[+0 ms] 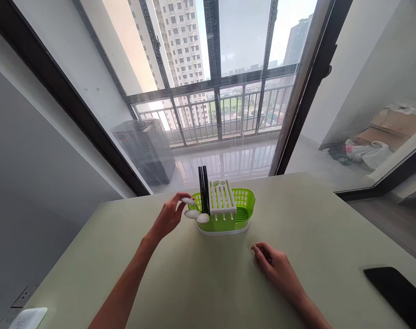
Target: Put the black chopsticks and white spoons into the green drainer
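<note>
the green basket hides the lower ends of the black chopsticks; the bottom edge crops a black slab and white object.

The basket stands on the table, near its far edge. In the basket, the chopsticks are just left of the rack. Two spoons have their bowls at the left front rim. The left hand is at the basket's left end, with a third spoon in its fingers, above these two. The right hand is before the basket, to the right. Farther right, near the table's side, lies a slab. Behind the table, a cabinet stands left and cartons lie right
</note>
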Action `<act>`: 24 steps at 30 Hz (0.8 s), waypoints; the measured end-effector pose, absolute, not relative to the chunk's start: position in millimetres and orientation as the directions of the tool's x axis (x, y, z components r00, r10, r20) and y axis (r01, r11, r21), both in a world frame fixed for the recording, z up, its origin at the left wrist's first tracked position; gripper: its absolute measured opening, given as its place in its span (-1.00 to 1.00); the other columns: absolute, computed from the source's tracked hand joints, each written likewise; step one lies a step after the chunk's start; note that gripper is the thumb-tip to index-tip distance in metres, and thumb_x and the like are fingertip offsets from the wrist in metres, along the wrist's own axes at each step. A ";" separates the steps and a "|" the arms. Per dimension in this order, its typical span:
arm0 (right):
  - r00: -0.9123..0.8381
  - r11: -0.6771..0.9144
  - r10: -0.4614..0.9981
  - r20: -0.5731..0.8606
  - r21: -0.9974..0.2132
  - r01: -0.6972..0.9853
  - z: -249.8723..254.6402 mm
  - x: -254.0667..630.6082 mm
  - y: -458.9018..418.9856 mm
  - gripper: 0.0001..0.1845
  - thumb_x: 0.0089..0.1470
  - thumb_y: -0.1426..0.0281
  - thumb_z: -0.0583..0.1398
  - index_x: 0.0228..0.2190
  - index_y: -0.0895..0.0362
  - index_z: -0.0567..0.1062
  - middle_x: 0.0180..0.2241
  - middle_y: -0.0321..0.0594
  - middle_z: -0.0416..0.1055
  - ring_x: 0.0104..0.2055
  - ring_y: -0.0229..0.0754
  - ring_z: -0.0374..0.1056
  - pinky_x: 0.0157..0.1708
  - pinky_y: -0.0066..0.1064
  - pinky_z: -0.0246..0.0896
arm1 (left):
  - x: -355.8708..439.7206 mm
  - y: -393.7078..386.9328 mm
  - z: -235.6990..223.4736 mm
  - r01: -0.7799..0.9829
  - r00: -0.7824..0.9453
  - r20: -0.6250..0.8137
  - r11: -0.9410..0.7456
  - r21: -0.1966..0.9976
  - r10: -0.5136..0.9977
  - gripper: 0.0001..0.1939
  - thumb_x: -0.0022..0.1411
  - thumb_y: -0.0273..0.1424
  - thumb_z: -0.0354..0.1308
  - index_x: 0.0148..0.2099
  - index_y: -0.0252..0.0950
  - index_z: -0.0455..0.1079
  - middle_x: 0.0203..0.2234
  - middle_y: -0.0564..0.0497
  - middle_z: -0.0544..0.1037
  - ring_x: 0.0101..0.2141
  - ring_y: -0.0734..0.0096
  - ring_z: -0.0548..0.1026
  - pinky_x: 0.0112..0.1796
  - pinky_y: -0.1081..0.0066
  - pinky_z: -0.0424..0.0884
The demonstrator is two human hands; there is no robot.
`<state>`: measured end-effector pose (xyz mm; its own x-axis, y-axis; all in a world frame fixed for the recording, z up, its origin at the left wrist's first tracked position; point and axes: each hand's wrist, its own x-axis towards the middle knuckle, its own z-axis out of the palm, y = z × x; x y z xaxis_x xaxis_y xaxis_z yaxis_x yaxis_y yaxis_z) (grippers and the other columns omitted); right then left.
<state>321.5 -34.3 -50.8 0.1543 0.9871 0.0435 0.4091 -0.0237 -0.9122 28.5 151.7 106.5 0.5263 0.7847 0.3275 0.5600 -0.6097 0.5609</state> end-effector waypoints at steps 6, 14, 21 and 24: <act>0.164 -0.013 0.985 0.058 -0.914 0.405 -47.6 321.4 -34.7 -0.55 0.33 -0.01 0.04 -0.31 0.06 0.50 -0.56 -0.33 0.36 -0.53 -0.20 0.26 -0.48 -0.43 0.20 | 24.5 154.4 99.7 0.577 0.534 0.338 -0.626 0.525 0.775 -0.76 0.46 -0.36 -0.07 0.01 -0.21 0.40 -0.09 -0.09 0.55 0.01 0.19 0.48 0.09 0.15 0.38; 0.154 -0.020 0.987 0.045 -0.919 0.394 -46.6 322.1 -35.0 -0.54 0.33 -0.02 0.04 -0.32 0.06 0.48 -0.55 -0.31 0.37 -0.53 -0.19 0.28 -0.47 -0.41 0.22 | 16.5 145.6 93.6 0.602 0.423 0.396 -0.579 0.549 0.815 -0.70 0.45 -0.36 -0.05 0.16 -0.20 0.33 0.06 -0.10 0.49 -0.02 0.26 0.47 0.10 0.17 0.37; 0.233 -0.002 0.967 0.101 -0.916 0.402 -52.9 321.9 -37.3 -0.55 0.33 -0.01 0.05 -0.17 0.08 0.48 -0.35 -0.20 0.49 -0.50 -0.21 0.37 -0.50 -0.41 0.33 | -8.1 119.2 35.5 0.545 0.035 0.288 -0.260 0.797 0.957 -0.71 0.41 -0.26 0.00 0.09 -0.25 0.33 0.06 -0.13 0.52 -0.08 0.29 0.57 -0.02 0.27 0.46; 0.351 0.069 0.899 0.262 -0.876 0.476 -54.1 320.0 -36.6 -0.58 0.33 0.07 0.09 0.04 0.06 0.42 0.07 0.01 0.37 -0.38 -0.23 0.46 -0.47 -0.38 0.44 | -18.8 100.5 6.6 0.551 -0.002 0.184 -0.153 0.821 0.983 -0.69 0.37 -0.21 0.03 0.02 -0.26 0.40 -0.05 -0.13 0.58 -0.15 0.27 0.59 -0.11 0.29 0.49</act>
